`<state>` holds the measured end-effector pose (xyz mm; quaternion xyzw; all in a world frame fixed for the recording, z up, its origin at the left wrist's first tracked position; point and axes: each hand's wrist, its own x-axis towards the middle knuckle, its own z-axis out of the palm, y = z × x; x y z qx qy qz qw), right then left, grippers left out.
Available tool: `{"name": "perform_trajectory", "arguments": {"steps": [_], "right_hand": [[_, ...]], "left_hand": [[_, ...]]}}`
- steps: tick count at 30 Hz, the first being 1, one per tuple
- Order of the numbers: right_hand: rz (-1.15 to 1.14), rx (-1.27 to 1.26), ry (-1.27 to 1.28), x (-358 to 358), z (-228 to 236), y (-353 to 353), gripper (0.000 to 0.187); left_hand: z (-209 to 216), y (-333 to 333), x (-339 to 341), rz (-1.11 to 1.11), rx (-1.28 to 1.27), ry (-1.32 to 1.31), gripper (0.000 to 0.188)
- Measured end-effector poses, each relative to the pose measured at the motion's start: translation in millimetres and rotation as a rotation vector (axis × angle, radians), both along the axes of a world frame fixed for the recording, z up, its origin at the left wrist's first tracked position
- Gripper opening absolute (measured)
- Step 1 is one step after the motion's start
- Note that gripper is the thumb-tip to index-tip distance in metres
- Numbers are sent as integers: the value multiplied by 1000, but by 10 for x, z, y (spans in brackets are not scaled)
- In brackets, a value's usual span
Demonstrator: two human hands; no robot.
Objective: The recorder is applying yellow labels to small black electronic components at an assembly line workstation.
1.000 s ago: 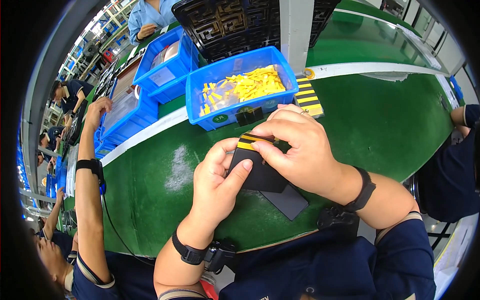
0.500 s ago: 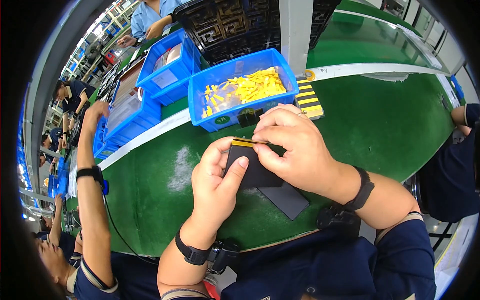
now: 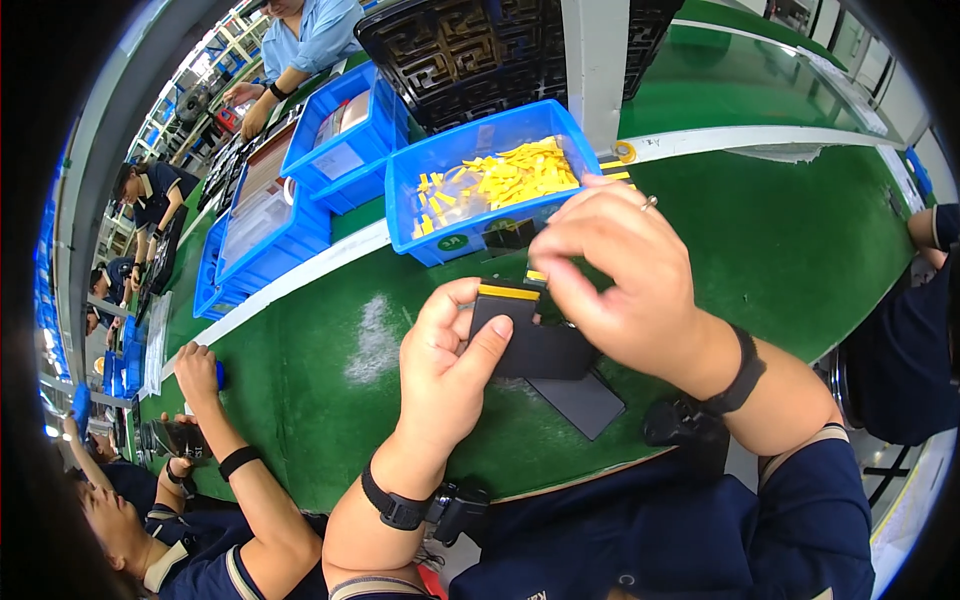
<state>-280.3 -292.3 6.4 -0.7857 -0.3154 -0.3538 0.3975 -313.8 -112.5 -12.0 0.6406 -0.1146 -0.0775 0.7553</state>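
Note:
My left hand (image 3: 445,355) grips a flat black panel (image 3: 530,345) with a narrow yellow strip (image 3: 508,292) across its upper edge; the thumb presses on its face. My right hand (image 3: 625,265) is just up and right of the panel's top, fingers bent into a pinch on a small piece with a yellow tip (image 3: 537,276), mostly hidden by the fingers. Under the panel, another flat dark piece (image 3: 580,403) lies on the green table. Beyond my hands stands a blue bin (image 3: 420,245) with many small yellow strips (image 3: 525,172) inside.
More blue bins (image 3: 330,165) stand at the far left, one with flat sheets. A black patterned tray (image 3: 470,55) leans behind a white post (image 3: 597,80). At left, a co-worker's arm (image 3: 265,490) reaches over the table. A yellow-and-black striped block sits partly hidden beside the bin.
My right hand has lifted off the panel's top edge, up and to the right, with the small piece. The co-worker's arm at left has come down toward the near side.

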Motion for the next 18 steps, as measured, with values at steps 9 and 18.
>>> {"name": "perform_trajectory", "arguments": {"steps": [9,18], "right_hand": [[124,-68,0,-151,-89,139,17],[41,-58,-24,-105,-78,106,15]], "left_hand": [[-54,10,33,27,-149,-126,27],[-80,-1,31,80,16,-189,28]]}}
